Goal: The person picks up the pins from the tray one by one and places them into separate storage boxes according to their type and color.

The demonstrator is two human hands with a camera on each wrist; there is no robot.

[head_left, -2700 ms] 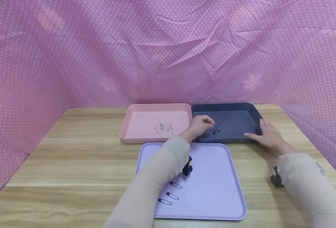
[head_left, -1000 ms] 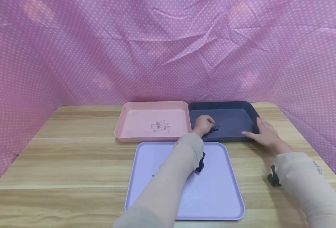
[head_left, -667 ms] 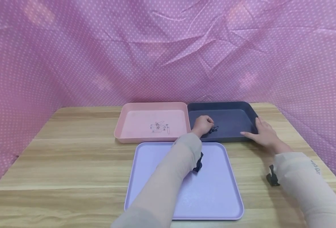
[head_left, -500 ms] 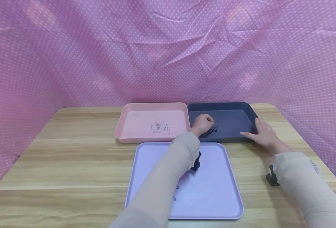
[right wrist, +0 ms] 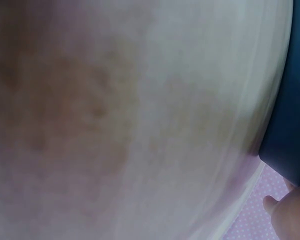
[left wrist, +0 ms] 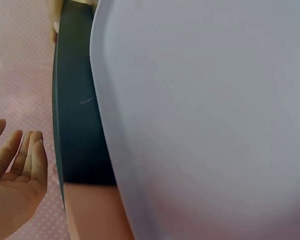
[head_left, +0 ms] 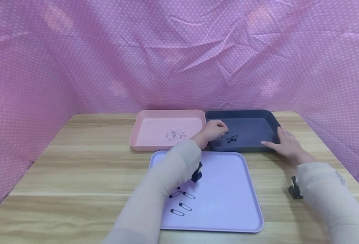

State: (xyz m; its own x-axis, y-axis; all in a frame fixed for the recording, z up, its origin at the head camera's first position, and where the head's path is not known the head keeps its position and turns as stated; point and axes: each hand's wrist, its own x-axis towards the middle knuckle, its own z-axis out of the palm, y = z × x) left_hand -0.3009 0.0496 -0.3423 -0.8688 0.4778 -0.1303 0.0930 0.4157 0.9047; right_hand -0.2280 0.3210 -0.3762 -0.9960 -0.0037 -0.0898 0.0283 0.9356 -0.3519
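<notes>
Black safety pins (head_left: 232,139) sit in a loose crossed bunch on the floor of the dark tray (head_left: 249,130), toward its near left part. One single pin (head_left: 225,135) shows just left of that bunch, right under the fingertips of the left hand (head_left: 213,129); can't tell if it touches them or lies on the tray floor.

Change: half a second ago the left hand was down at the bunch; now it is a bit to the left of it, the single pin now showing apart. The sleeve (head_left: 155,189) has shifted too, uncovering more pins (head_left: 184,207) on the lavender tray (head_left: 225,203), in front of the dark tray: four in plain sight, another partly hidden. Judgement: looks like a pin has been let go over the dark tray, pin work only partly done, since others remain on the lavender one.

Hands: left wrist view has the left thumb clear of the fingers, nothing seen between. The right hand (head_left: 287,142) rests at the dark tray's right end, thumb spread from the fingers, no pin seen there.

Pink tray (head_left: 150,127) is directly left of the dark tray, holding a pile of silvery pins (head_left: 174,135). All trays on the wooden tabletop (head_left: 91,169).
</notes>
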